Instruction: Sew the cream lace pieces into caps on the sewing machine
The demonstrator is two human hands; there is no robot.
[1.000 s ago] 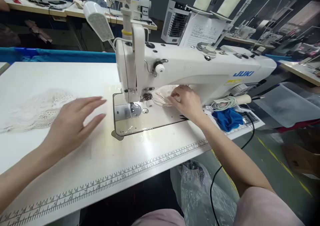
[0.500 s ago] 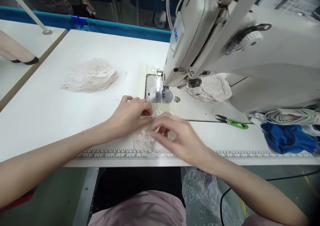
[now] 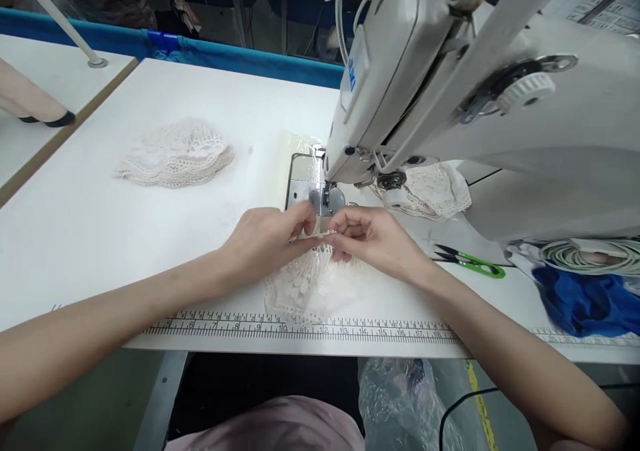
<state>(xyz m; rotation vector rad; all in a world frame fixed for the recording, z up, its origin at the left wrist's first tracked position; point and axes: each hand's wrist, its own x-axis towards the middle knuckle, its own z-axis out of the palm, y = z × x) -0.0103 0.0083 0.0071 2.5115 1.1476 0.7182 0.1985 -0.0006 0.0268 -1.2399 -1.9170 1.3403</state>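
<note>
A pale piece of lace hangs from my fingers down onto the table's front part, over the printed ruler. My left hand pinches its upper edge between thumb and fingers. Close beside it, my right hand pinches the same edge, so a short stretch lies between the two hands. Just beyond my fingertips are the needle and presser foot of the sewing machine, above the metal needle plate. The lace under the needle, if any, cannot be made out.
A lace pile lies at left, and more lace sits under the machine arm. Green-handled thread snips, blue cloth and coiled cord are at right. A plastic bag hangs below the table's edge.
My right hand has moved up and inward from above the lace and now grips its top edge next to my left hand. The camera view has shifted slightly.
</note>
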